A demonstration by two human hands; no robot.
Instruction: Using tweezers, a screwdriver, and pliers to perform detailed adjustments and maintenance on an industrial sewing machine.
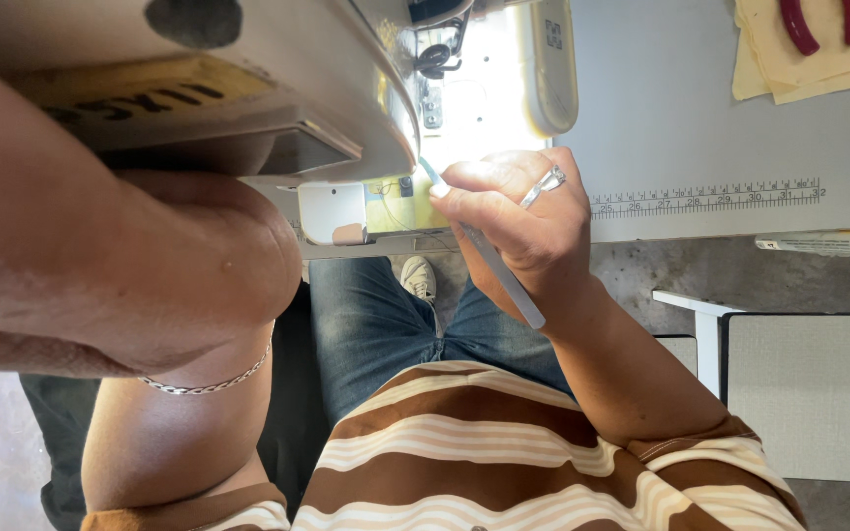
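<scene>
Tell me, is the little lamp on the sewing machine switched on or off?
On, it seems: the needle area glows bright white beside the right hand, which holds a thin tool.

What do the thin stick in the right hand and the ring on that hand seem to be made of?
The thin stick in the right hand looks like pale, matte plastic: even whitish-blue colour, no grain; painted metal is possible. The ring looks like polished silver-coloured metal, since it gives bright glints.
</scene>
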